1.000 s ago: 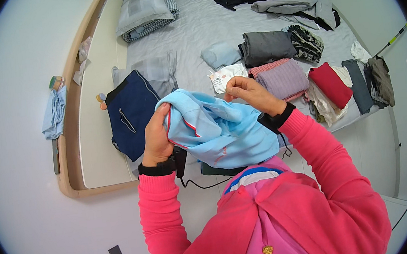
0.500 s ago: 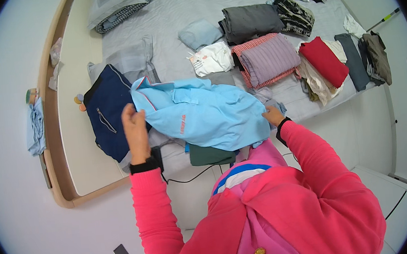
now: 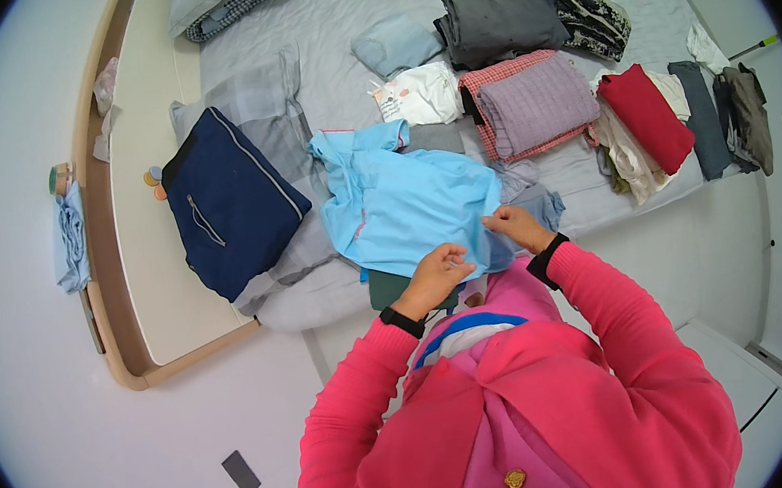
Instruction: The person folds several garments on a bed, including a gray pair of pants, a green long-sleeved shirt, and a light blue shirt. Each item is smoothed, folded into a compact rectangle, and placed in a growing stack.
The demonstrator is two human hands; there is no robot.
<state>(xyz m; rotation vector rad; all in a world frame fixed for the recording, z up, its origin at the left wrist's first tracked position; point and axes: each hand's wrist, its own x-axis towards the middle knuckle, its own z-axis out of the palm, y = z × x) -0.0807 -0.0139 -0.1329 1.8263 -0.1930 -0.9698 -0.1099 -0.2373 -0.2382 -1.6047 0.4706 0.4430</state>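
Note:
A light blue polo shirt (image 3: 414,194) with red trim at its collar lies spread and wrinkled over the bed's near edge. My right hand (image 3: 519,228) pinches the shirt near its right end, fingertips closed on the cloth. At the near hem is my left hand (image 3: 435,280), its thumb and fingers slightly apart and nothing visibly gripped. Dark green folded cloth (image 3: 391,289) peeks out beneath the shirt. To the left, a navy garment (image 3: 239,203) with a zip pocket rests on a grey plaid pillow (image 3: 263,100).
Folded clothes sit on the bed to the right: a mauve ribbed garment (image 3: 539,106), a red one (image 3: 647,120) and dark grey cloth (image 3: 501,25). A white printed garment (image 3: 418,95) lies beyond the shirt. The wooden-edged headboard (image 3: 118,301) stands at the left.
My left hand has moved right and nearer, from the shirt's collar to its near hem. The shirt's collar end has shifted right, uncovering more of the navy garment. The right hand still pinches the cloth.

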